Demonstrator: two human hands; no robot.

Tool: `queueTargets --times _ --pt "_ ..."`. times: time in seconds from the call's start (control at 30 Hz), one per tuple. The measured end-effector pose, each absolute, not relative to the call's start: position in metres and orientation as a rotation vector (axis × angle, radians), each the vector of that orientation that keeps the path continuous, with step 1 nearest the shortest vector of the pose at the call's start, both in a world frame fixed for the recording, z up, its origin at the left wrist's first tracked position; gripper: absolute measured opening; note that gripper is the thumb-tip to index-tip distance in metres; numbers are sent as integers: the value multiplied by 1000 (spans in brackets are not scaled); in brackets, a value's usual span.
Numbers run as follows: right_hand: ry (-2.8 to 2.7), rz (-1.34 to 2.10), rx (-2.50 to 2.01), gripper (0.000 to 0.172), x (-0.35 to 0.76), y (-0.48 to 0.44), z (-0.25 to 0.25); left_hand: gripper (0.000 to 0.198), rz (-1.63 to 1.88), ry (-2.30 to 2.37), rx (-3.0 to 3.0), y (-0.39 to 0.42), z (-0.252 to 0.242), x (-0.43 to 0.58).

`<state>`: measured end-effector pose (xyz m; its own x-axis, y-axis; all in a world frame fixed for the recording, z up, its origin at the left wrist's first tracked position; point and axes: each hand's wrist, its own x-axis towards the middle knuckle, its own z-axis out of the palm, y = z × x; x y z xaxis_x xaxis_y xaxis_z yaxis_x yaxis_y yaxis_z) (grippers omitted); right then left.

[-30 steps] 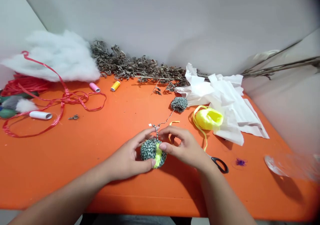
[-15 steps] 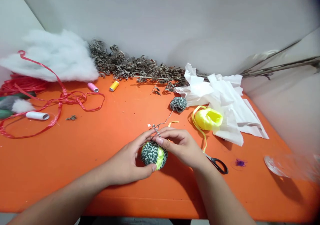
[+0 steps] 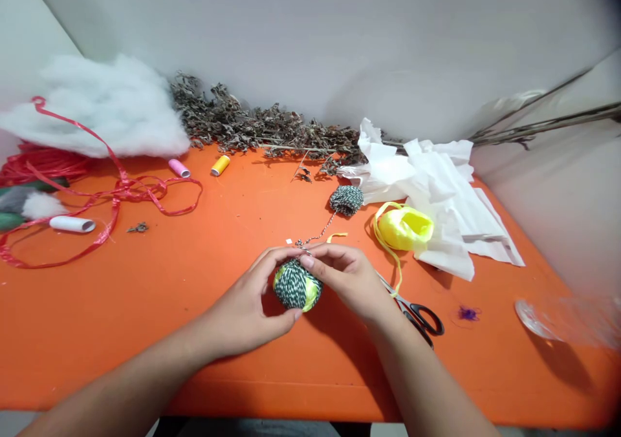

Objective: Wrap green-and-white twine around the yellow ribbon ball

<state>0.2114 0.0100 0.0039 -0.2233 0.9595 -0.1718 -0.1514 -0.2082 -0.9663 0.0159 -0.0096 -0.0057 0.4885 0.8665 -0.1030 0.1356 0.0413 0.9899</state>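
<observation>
Low over the front of the orange table, my left hand is closed around the left side of a ball wrapped in dark green-and-white cord, with yellow strips showing between the windings. My right hand pinches the cord at the top of the ball between thumb and fingers. From there the two-tone cord runs back to a small bundle of the same cord. A short yellow strip end lies just behind my right fingers.
Scissors and a yellow ribbon roll lie to the right, by crumpled white paper. Dried plant stems line the back. At left are white stuffing, red ribbon and thread spools. A purple tangle sits far right.
The ball has turned and risen slightly in my left hand. My right fingers have come down closer to its top, and more of the scissors shows beside my right wrist.
</observation>
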Motion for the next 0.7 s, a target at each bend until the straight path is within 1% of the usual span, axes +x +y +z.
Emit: queueTargets --times 0.1,0.23,0.3,0.47,0.7 --pt "-1110 1498 -1127 16 207 8 2 66 694 916 1336 -8 -10 15" --pt "-1127 1450 -1120 15 203 5 3 55 641 892 1051 -4 -11 15" --pt "-1125 1464 -1120 14 202 4 4 55 615 901 993 -2 -9 15" --pt "-1090 1518 -1134 13 207 6 8 62 624 839 1018 -2 -6 14" --pt "-1060 1500 -1149 14 210 8 6 62 623 820 1087 -6 -7 15"
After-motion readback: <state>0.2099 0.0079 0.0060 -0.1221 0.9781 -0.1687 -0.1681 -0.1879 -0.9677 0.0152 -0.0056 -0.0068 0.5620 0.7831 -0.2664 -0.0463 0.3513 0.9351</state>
